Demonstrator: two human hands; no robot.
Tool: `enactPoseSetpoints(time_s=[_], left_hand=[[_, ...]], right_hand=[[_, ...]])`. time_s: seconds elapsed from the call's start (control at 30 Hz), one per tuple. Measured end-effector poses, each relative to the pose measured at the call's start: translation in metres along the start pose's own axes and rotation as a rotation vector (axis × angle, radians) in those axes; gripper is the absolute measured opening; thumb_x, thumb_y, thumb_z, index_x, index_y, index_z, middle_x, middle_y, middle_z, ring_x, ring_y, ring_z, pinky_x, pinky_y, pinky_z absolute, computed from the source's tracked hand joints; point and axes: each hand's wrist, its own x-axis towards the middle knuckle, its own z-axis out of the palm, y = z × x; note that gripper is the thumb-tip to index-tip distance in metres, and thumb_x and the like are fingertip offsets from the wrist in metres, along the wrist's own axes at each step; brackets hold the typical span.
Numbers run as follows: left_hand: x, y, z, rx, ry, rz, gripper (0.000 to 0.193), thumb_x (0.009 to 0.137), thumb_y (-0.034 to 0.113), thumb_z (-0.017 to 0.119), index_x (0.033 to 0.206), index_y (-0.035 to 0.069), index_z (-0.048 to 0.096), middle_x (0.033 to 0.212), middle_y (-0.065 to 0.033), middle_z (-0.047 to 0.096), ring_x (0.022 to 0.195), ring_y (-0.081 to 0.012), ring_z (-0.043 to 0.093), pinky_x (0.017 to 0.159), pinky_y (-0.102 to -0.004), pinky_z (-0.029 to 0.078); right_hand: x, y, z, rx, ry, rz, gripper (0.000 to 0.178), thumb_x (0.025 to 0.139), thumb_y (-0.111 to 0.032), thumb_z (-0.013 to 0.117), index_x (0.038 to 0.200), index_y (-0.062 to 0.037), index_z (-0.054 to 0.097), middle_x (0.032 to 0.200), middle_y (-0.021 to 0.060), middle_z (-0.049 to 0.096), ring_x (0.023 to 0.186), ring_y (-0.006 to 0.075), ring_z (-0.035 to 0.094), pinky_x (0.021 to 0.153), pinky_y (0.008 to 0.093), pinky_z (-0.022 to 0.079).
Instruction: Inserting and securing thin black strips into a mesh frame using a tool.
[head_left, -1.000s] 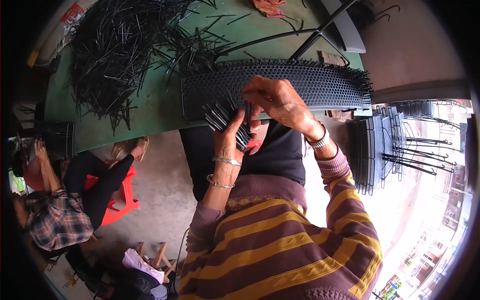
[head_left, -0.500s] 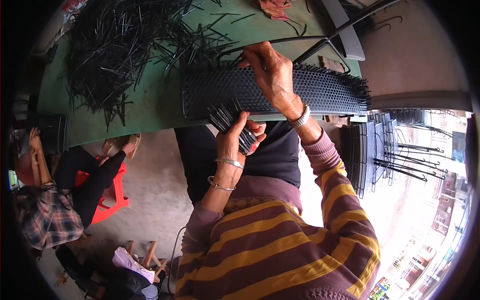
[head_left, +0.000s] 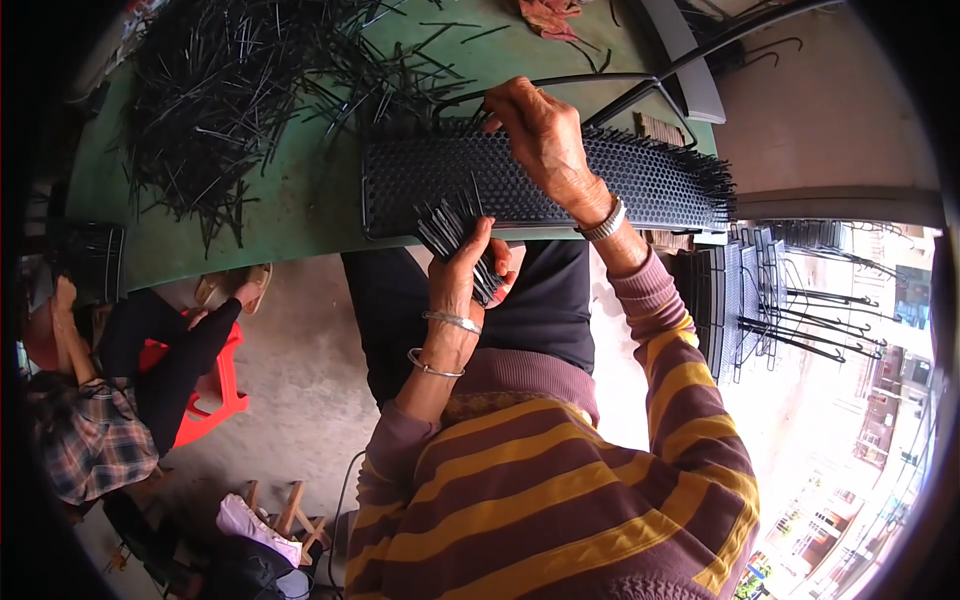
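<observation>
My left hand (head_left: 460,278) is closed around a bundle of thin black strips (head_left: 446,228), their ends fanning out above the thumb. One strip stands up higher than the others. The bundle is in front of a long black perforated metal rack (head_left: 640,185), which lies along the table's near edge. Many short black pieces stick out along the rack's far and right edges. Over the rack, my right hand (head_left: 545,140) has its fingers pinched together at the far edge. What the fingertips hold, if anything, is hidden.
A big heap of loose black strips (head_left: 210,100) covers the left of the green table (head_left: 300,215). Black bent rods (head_left: 640,95) rise behind the rack. More racks (head_left: 722,300) stand at the right. At far left another person sits by a red stool (head_left: 215,395).
My right hand has shifted slightly up and left along the rack's far edge. One strip now stands up taller from the bundle in my left hand. The view has shifted a little.
</observation>
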Motion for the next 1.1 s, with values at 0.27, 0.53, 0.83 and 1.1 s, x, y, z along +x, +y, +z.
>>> enactPoseSetpoints(time_s=[0.27,0.53,0.83,1.1], left_hand=[[-0.010,0.012,0.011,0.010,0.045,-0.005,0.035,0.090,0.029,0.070,0.071,0.000,0.061,0.061,-0.0073,0.057,0.041,-0.0179,0.052,0.035,-0.0244,0.034],[-0.009,0.010,0.010,-0.009,0.036,-0.001,0.034,0.090,0.027,0.069,0.072,0.000,0.062,0.062,-0.0081,0.058,0.042,-0.0184,0.053,0.034,-0.0254,0.033],[-0.009,0.012,0.008,-0.004,0.015,-0.038,0.033,0.089,0.029,0.071,0.072,0.001,0.062,0.062,-0.0081,0.059,0.040,-0.0178,0.050,0.034,-0.0275,0.035],[-0.005,0.011,0.006,-0.050,0.092,-0.022,0.029,0.087,0.025,0.073,0.074,0.001,0.065,0.065,-0.0074,0.062,0.052,-0.0146,0.057,0.042,-0.0267,0.043]], right_hand=[[0.003,-0.003,0.010,0.156,-0.033,0.089,0.006,0.092,-0.001,0.061,0.098,0.0012,0.061,0.084,0.0094,0.068,0.077,0.0156,0.071,0.065,0.0259,0.054],[-0.002,-0.001,0.014,-0.346,0.067,-0.141,0.012,0.082,-0.012,0.071,0.093,-0.0122,0.069,0.084,0.0031,0.065,0.075,0.0265,0.062,0.066,0.0375,0.050],[-0.001,0.005,0.017,-0.510,0.041,-0.128,0.011,0.084,-0.017,0.070,0.095,-0.0175,0.073,0.082,0.0017,0.064,0.074,0.0236,0.063,0.067,0.0351,0.048],[0.003,0.004,0.008,-0.464,-0.040,-0.107,0.014,0.084,-0.018,0.070,0.097,-0.0192,0.073,0.082,0.0039,0.063,0.070,0.0255,0.064,0.062,0.0365,0.051]])
